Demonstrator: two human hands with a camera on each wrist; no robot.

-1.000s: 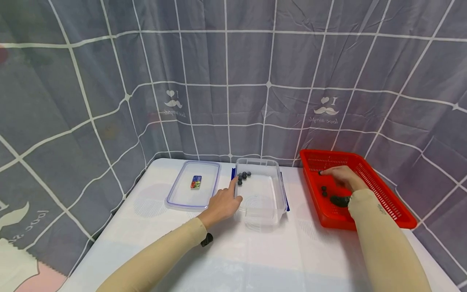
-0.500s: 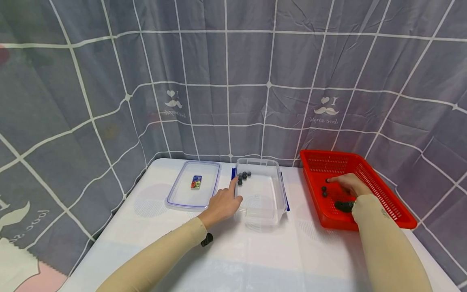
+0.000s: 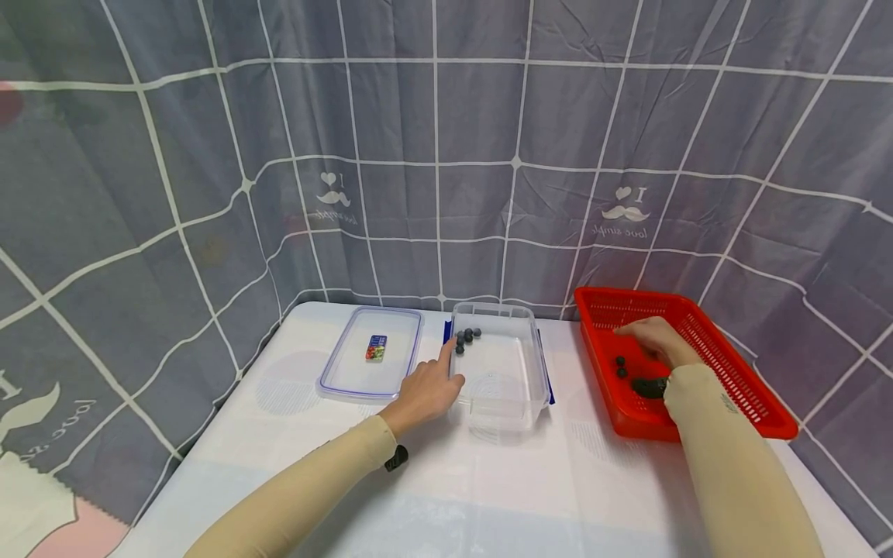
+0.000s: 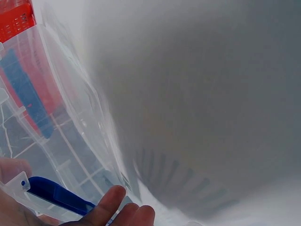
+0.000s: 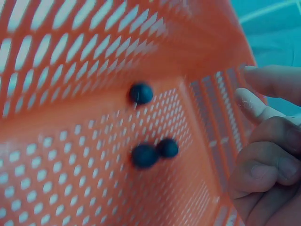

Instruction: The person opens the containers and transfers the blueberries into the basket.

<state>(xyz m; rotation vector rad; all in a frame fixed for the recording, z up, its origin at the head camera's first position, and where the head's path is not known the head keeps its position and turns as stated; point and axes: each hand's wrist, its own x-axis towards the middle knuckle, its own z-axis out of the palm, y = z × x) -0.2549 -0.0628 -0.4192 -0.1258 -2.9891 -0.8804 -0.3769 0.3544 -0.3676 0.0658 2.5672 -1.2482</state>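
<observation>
My left hand (image 3: 427, 390) holds the left side of a clear plastic food container (image 3: 512, 360), by its blue latch (image 4: 56, 195); the fingers lie outside the wall. Several blueberries (image 3: 468, 338) sit in the container's back left corner. My right hand (image 3: 654, 341) is over the red basket (image 3: 601, 391). Its thumb and index finger stand apart with nothing visible between them, the other fingers bent. In the right wrist view two blueberries (image 5: 145, 155) touch on the basket floor, and a single blueberry (image 5: 141, 93) lies apart; the hand hides this one in the head view.
A clear lid (image 3: 345, 360) with a blue rim and a coloured label lies left of the container. All stand on a white-covered table (image 3: 530, 488). A grey checked curtain (image 3: 474, 201) hangs behind and on both sides.
My right hand drew back slightly to the right, then moved forward and left again inside the basket. A blueberry seen at its fingertip earlier is now hidden in the head view. The left hand stays put.
</observation>
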